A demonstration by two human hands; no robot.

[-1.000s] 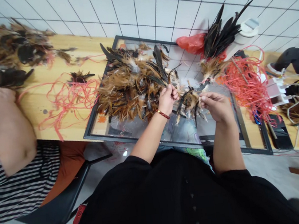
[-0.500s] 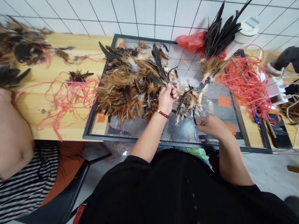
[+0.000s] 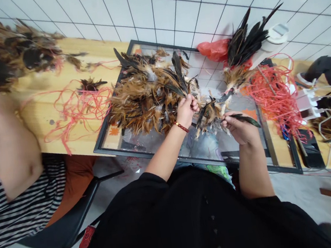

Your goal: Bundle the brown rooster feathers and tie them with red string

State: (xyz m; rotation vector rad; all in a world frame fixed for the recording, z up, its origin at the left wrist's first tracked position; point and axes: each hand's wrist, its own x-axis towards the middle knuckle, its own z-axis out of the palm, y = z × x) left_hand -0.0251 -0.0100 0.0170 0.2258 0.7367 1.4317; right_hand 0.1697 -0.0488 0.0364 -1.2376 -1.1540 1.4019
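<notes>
Up comes your right grip (image 3: 241, 128), now pinching a dark feather (image 3: 249, 120)! Your left grip (image 3: 186, 110) holds a feather bunch (image 3: 180, 75): both loaded.

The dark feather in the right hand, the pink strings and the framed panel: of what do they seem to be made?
Dark feather: natural plumage, apparently, with a faint sheen and narrow blade. Pink strings: probably plastic, slightly shiny, in thin loose curls. Panel: likely glass, smooth and glossy; wall tiles reflect in it, and trousers show through.
</notes>
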